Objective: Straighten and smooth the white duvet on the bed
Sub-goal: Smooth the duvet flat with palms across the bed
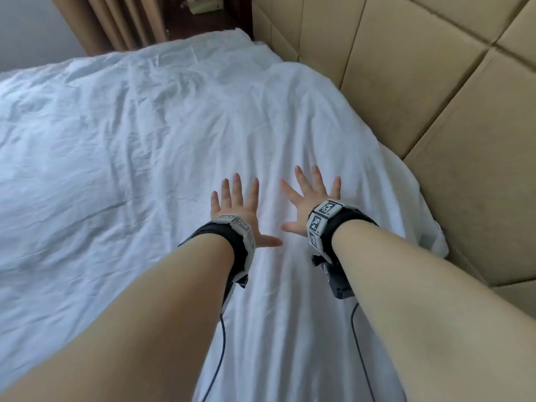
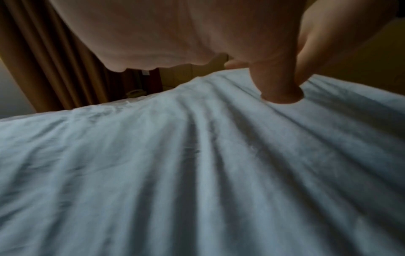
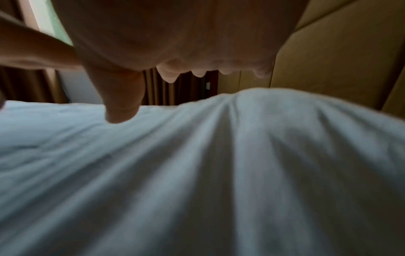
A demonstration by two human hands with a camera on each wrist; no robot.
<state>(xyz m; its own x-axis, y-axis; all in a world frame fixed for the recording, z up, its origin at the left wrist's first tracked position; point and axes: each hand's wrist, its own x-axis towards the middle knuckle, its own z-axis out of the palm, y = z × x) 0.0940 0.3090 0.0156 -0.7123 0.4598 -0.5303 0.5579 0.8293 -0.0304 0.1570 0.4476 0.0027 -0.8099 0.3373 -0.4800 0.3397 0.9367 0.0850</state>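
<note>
Pressed flat on duvet (image 1: 162, 134) with left hand (image 1: 236, 204) and right hand (image 1: 309, 195), fingers spread, near padded wall (image 1: 435, 91); smoothed partly under palms, probably; left creased across far side and toward curtain (image 1: 116, 21)

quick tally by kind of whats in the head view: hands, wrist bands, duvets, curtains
hands: 2 (left hand, right hand, both flat on the duvet)
wrist bands: 2 ()
duvets: 1 (white duvet)
curtains: 1 (brown curtain)
total: 6
</note>
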